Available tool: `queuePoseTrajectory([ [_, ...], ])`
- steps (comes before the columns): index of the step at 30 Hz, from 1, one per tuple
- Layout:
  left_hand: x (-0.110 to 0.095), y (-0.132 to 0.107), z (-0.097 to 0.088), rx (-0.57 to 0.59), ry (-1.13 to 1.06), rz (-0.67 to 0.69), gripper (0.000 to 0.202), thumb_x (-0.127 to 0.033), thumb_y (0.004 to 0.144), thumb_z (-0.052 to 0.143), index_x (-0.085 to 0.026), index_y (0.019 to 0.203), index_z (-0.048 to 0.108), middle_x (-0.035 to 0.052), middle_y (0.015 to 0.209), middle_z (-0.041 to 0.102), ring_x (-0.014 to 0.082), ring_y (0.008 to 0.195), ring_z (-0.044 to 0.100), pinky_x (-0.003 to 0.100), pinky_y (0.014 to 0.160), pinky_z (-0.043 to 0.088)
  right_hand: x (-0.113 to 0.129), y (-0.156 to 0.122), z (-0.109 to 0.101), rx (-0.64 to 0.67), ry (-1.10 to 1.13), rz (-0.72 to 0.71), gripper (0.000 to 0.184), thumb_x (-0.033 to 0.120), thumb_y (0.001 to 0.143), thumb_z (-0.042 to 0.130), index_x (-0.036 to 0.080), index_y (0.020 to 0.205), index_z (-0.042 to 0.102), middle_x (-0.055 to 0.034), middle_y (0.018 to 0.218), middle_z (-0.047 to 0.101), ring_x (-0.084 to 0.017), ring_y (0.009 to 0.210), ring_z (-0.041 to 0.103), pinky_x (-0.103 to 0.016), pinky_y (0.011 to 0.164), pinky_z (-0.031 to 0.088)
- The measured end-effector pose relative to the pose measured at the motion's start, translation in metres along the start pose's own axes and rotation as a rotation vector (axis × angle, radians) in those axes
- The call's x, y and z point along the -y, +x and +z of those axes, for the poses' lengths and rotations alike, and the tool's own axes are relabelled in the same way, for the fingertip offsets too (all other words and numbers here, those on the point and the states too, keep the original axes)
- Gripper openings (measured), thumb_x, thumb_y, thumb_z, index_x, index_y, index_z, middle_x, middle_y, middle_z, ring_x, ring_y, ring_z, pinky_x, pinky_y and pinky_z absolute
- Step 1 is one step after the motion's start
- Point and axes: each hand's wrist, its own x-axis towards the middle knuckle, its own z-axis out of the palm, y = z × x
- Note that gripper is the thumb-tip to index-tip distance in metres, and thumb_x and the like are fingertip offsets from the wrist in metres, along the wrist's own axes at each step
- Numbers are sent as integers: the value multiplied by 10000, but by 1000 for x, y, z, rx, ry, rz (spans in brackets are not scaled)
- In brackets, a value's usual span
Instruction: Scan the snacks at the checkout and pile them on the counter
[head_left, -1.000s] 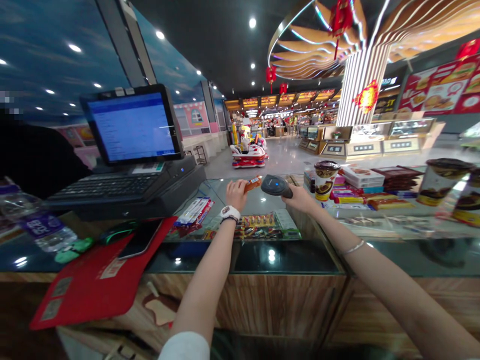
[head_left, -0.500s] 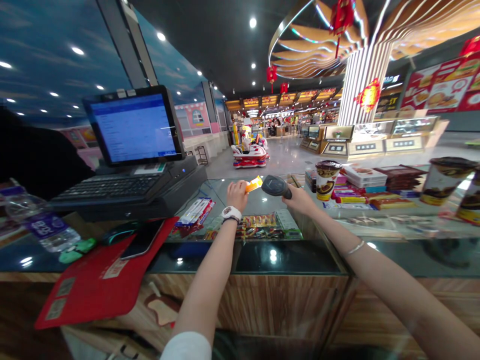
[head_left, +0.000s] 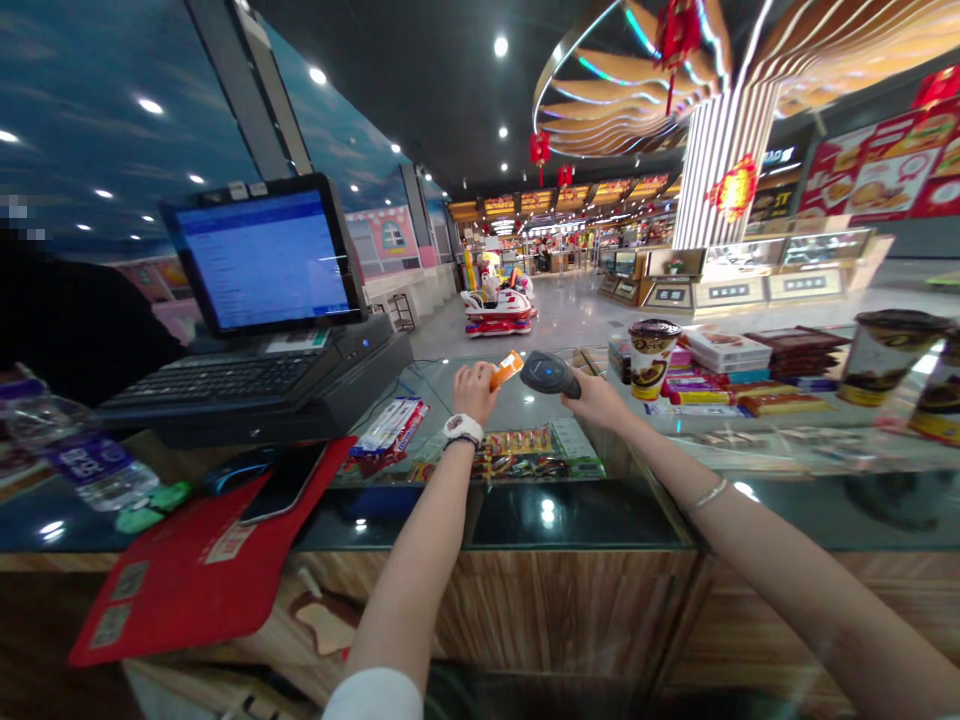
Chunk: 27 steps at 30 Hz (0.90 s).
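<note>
My left hand (head_left: 474, 391) is closed on one end of a small orange packet (head_left: 508, 370). It holds the packet over the glass counter, pointing toward the scanner; what the packet contains cannot be told. In my right hand (head_left: 598, 402) is a dark grey barcode scanner (head_left: 550, 373), gripped by its handle. A small blue light shows on the scanner's head, which sits just right of the packet without touching it. Under the hands, several colourful snack packs (head_left: 525, 452) are visible at the glass counter. White and red packets (head_left: 397, 428) lie left of my left wrist.
At left stands a monitor (head_left: 262, 258) with a keyboard (head_left: 217, 380). A phone (head_left: 285, 484) lies on a red mat (head_left: 202, 570), near a water bottle (head_left: 90, 455). On the right are Dove cups (head_left: 652, 360) and stacked boxes (head_left: 726, 350). A person in dark clothing (head_left: 82, 310) is at far left.
The bright glow on the orange packet has gone, and a blue light now shows on the scanner. Both hands stay almost in place; the view has shifted slightly.
</note>
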Motion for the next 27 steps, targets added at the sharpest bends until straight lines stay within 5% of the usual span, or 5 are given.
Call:
queuePoseTrajectory([
  [18,-7,0,-2,-3,10,23,292,-215,815,705,-232,1094,618,77,1099,675,275,1049,635,446,1060,405,3,-2,-3,14,-26,-15,408,337,849,585,217,1239,572,-78,1006,751,-281,925,707,-302,729,485],
  [27,-4,2,-5,-21,-21,-26,286,-172,852,627,-247,1128,614,74,1152,694,259,1094,637,440,1110,365,-15,3,15,95,198,-352,542,351,901,561,195,1405,435,-128,1323,622,-275,1155,630,-415,969,496],
])
